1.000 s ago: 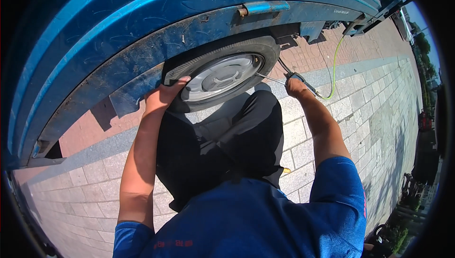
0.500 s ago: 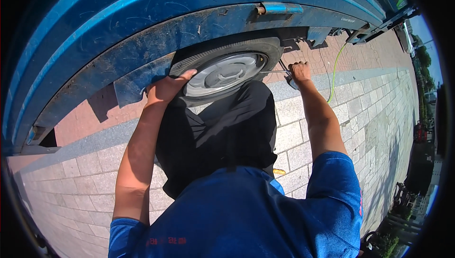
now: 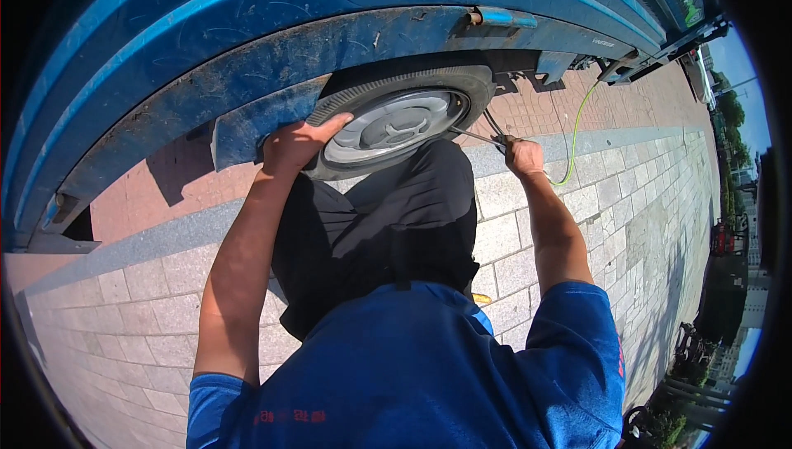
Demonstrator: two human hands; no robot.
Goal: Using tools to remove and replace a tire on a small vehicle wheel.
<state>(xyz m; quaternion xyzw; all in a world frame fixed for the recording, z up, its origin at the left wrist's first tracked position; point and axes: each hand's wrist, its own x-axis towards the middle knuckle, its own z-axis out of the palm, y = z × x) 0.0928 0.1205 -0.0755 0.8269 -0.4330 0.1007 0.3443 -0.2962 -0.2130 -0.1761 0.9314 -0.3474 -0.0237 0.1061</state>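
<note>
A wheel with a black tire (image 3: 346, 101) and a silver-grey rim (image 3: 396, 129) sits under the blue vehicle body, just beyond my knees. My left hand (image 3: 299, 144) grips the tire's left side. Its thumb lies across the sidewall, and the other fingers are mostly hidden. Off the wheel's right side, my right hand (image 3: 525, 157) is closed around what looks like a tire inflator. Its thin metal stem (image 3: 477, 136) reaches the rim's lower right edge. A dark line (image 3: 493, 122) also runs up from that hand. My forearm partly hides where a green hose (image 3: 582, 111) meets it.
The blue vehicle side (image 3: 247, 32) with a rusty lower edge overhangs the wheel. A bent blue flap (image 3: 264, 119) hangs left of it. Grey paving (image 3: 511, 197) lies below, with reddish paving farther in. Something yellow (image 3: 481, 298) rests beside my right leg.
My right hand has dropped slightly, and the metal stem now slopes down from the rim toward it. The green hose's lower end bends closer to my wrist. My left hand keeps its grip.
</note>
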